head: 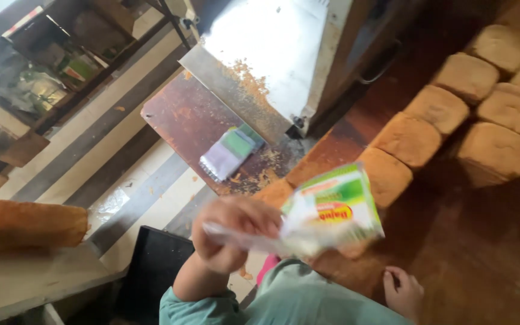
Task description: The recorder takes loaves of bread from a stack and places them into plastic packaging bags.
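Far left: long brown loaf lying lengthwise on a pale grey ledge; behind it, striped floor and dark metal shelving with blurred contents.

Left of centre: left hand raised in front of the chest, fingers curled shut around the open mouth of a clear plastic bread bag; forearm rising out of a pale green sleeve; dark tray on the floor below the forearm.

Centre: bag thin and crumpled, printed in green and white with a red-and-yellow oval patch; motion-blurred, so finer print unreadable; long axis roughly level, running from the pinched neck in the fist on the left to the broader printed end on the right, that end tilted slightly upward; bag held in the air above the near edge of the reddish-brown wooden table, touching nothing but the hand so far as visible.

Centre, farther back: flat stack of similar green-and-white bags on a small crumb-strewn brown board; above it, sloping steel housing of a machine, crumbs scattered along its lower lip.

Right of centre: right hand low at the near table edge, fingers loosely bent and resting on the wood, holding nothing.

Right: square tan bread loaves in two diagonal rows on the table, packed side by side, the nearest loaf partly hidden behind the bag.
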